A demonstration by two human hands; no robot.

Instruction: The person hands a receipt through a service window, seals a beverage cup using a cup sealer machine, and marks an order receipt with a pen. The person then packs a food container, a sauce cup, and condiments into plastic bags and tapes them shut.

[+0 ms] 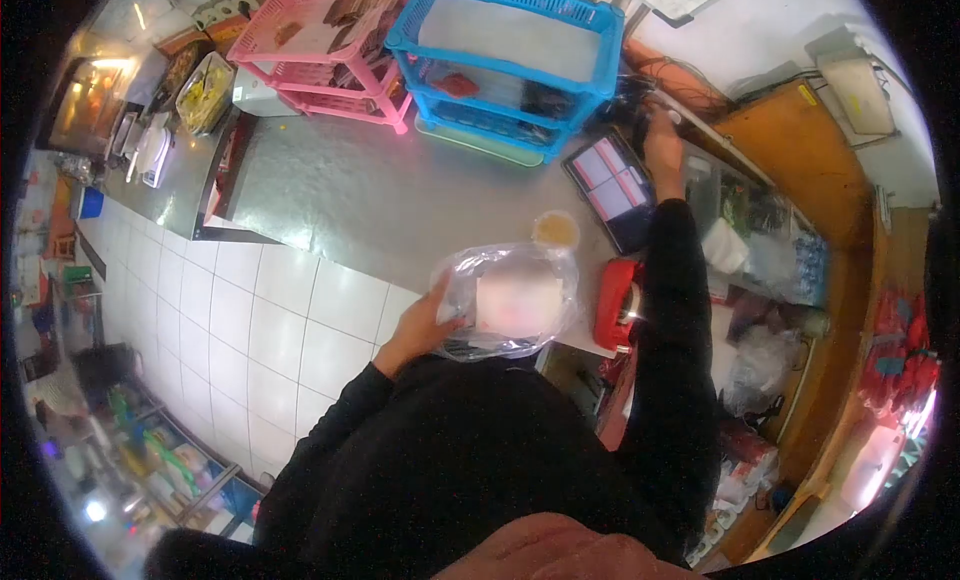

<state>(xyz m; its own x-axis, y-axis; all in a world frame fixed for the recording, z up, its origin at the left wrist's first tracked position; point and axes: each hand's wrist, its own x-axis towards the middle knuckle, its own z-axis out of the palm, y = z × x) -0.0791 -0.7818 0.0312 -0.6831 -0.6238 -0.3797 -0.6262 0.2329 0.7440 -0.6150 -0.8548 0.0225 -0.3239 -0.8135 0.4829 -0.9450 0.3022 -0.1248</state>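
Observation:
My left hand (430, 320) is closed on the left side of a clear plastic bag (562, 310) at the near edge of the metal counter. Inside the bag is a pale, box-like thing (520, 302), its top blurred. Just behind the bag sits a small round tub (555, 230) with yellowish contents. My right arm stretches to the back right, past a tablet (610, 190) on a dark stand. There my right hand (662, 150) curls among dark items beside the blue rack; what its fingers hold, if anything, is too small to make out.
A blue tiered rack (600, 65) and a pink one (350, 55) stand along the back of the counter (330, 180). A red device (615, 300) lies right of the bag. Left are a scale (150, 152) and a food tray (205, 95). Wooden panels (810, 150) border the right.

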